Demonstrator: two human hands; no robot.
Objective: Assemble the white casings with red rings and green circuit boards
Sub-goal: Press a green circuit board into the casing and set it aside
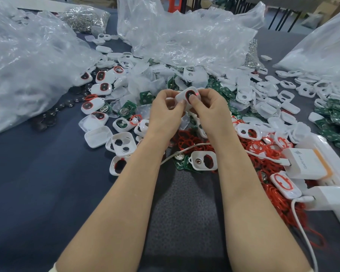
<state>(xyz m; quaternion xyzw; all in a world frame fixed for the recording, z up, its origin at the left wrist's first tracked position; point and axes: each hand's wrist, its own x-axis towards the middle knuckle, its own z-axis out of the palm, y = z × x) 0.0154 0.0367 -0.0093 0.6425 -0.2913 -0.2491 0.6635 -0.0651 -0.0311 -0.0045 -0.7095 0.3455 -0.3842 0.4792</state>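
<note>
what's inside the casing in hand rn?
The white casing, held by the left hand and right hand, shows a red ring around a dark oval window and a small red glow beside it. The shell and right thumb cover the rest; no board visible.

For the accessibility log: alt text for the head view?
Left hand and right hand grip one red-ringed white casing over a table strewn with loose casings, red rings and green circuit boards. Clear plastic bags lie behind.
</note>
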